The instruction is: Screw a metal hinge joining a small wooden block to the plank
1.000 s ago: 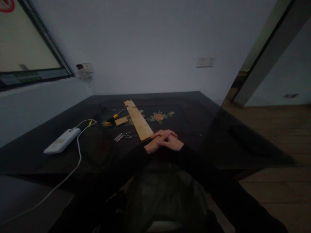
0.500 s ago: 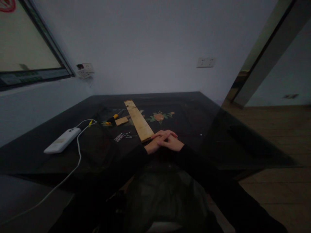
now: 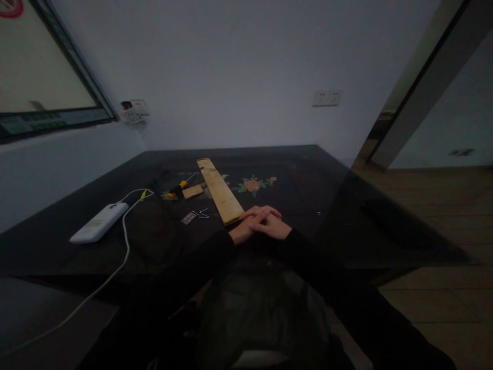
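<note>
My left hand (image 3: 241,234) and my right hand (image 3: 275,228) rest together near the table's front, fingers crossed over one another. Their fingers look stretched out and loosely laced, partly hiding each other, with no object seen in them. Just beyond my left hand lies the near end of a long wooden board (image 3: 221,192), slanting away to the far left. Left of the board are a small wooden block (image 3: 193,192), a screwdriver (image 3: 181,189) with a yellow and black handle, a metal hinge (image 3: 188,218) and several screws (image 3: 202,214).
The dark table (image 3: 308,180) has a painted flower pattern (image 3: 252,185). At left lies a white box-shaped device (image 3: 99,223), with a white cable (image 3: 126,241) running over the front edge. A wall (image 3: 231,77) with sockets (image 3: 327,98) stands behind.
</note>
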`<state>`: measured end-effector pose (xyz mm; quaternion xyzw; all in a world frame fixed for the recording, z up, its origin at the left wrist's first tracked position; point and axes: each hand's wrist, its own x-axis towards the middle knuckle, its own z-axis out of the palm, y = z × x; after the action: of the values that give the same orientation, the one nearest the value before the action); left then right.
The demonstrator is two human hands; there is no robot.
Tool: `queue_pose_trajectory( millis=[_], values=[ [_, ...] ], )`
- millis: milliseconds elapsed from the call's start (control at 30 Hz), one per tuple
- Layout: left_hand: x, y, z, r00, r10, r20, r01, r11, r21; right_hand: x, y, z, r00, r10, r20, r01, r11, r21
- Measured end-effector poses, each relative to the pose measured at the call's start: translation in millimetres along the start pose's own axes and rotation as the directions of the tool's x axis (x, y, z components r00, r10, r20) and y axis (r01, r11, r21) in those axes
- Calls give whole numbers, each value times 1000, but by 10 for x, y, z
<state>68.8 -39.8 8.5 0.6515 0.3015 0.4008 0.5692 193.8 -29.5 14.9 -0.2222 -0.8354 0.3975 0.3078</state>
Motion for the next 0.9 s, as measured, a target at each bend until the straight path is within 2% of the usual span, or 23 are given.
queue_pose_trajectory(
  millis=[400,900],
  values=[
    [20,-49,-22,1000,14,-11,-13,998,63,4,19,14,999,-31,-8,31,999,12],
    [-13,-15,-13,999,38,4,-38,999,-8,-1,-8,12,1000,-6,-12,6,1000,-3]
  ],
)
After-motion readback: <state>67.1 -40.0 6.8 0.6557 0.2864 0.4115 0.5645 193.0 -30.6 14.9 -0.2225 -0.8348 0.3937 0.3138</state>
